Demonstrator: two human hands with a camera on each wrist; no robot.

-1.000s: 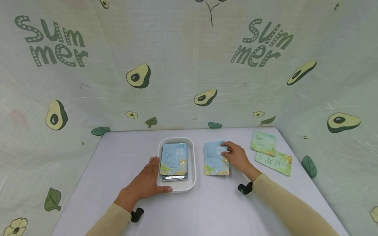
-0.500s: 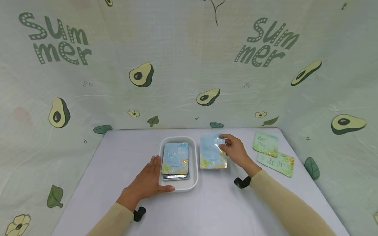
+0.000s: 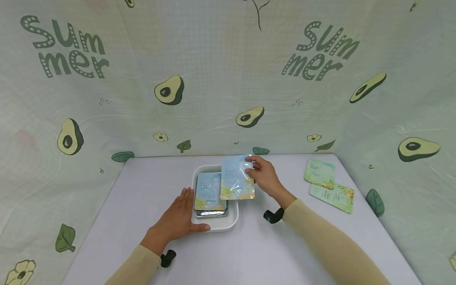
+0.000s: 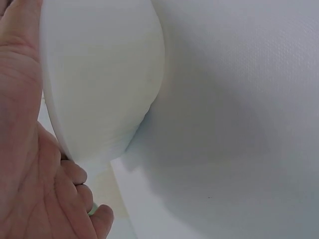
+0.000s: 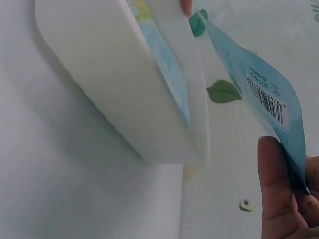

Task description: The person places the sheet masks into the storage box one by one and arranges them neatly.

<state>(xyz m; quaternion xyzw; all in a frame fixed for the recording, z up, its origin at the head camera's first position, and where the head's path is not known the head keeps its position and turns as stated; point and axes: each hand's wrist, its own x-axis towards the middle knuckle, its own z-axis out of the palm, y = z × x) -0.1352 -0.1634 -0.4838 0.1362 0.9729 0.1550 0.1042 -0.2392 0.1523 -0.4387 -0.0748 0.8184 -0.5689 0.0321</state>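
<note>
A blue sachet (image 3: 235, 178) with a flowery lower edge is pinched at its right side by my right hand (image 3: 265, 176). It hangs above the right part of a white tray (image 3: 233, 221); its back with a barcode shows in the right wrist view. Inside the tray lies another blue sachet (image 3: 209, 192), with a silvery packet edge (image 3: 211, 213) showing beneath it. My left hand (image 3: 178, 217) rests against the tray's left side, fingers straight and thumb at the near rim. In the left wrist view the palm (image 4: 20, 109) lies along the tray's outer wall (image 4: 99, 74).
Two green sachets lie at the table's right, the upper one (image 3: 319, 173) overlapping the lower one (image 3: 333, 197). A printed cloth (image 3: 206, 79) with avocados hangs behind the white table (image 3: 270, 253).
My right hand has lifted the blue sachet off the table and carried it left, over the tray's right side. The left hand has stayed at the tray.
</note>
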